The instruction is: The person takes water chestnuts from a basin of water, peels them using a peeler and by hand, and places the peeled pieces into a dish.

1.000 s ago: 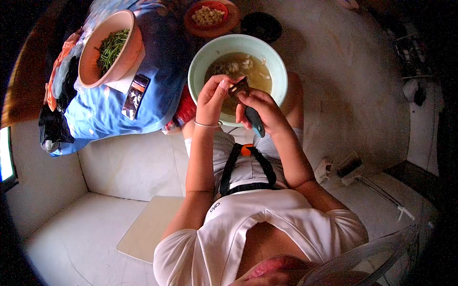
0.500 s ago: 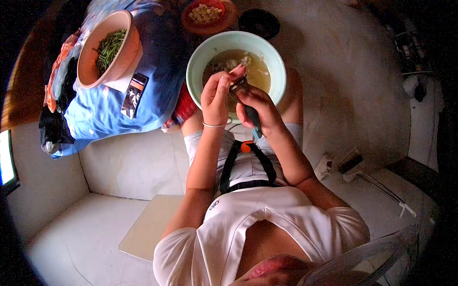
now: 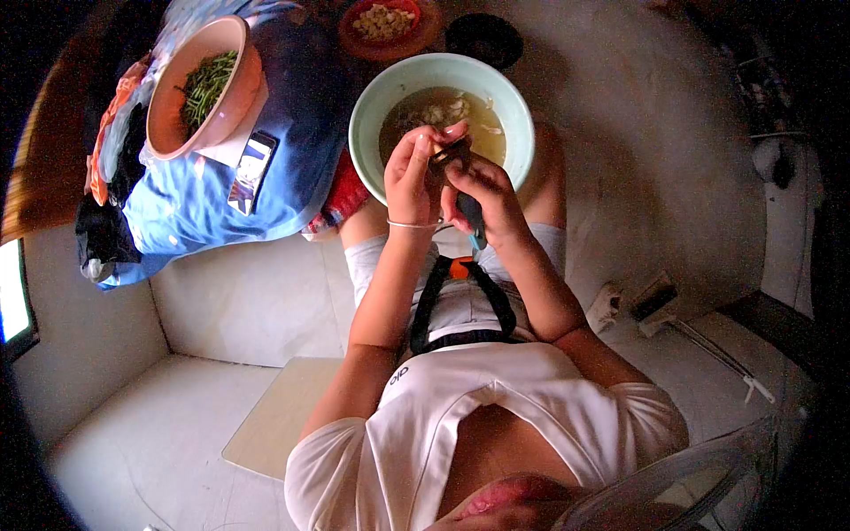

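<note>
My right hand [image 3: 492, 195] is wrapped round the handle of a peeler [image 3: 472, 216], dark with a teal end. The peeler's head meets the fingertips of my left hand [image 3: 413, 177], which are pinched together on something small that I cannot make out. Both hands are over the near part of a pale green basin [image 3: 529, 133]. Cloudy yellowish water [image 3: 489, 146] lies in the basin, with pale pieces [image 3: 447, 111] and some darker bits in it.
To the left, a pink bowl [image 3: 162, 124] of green beans [image 3: 208, 88] and a phone [image 3: 252, 173] rest on blue cloth [image 3: 177, 212]. Behind the basin are a red bowl [image 3: 416, 11] of pale chunks and a black round dish [image 3: 485, 40]. A brush [image 3: 653, 295] lies at right.
Both hands stay together at the peeler, with slight shifts of the fingers and the tool. The whole view has moved a little. The phone's screen picture is different.
</note>
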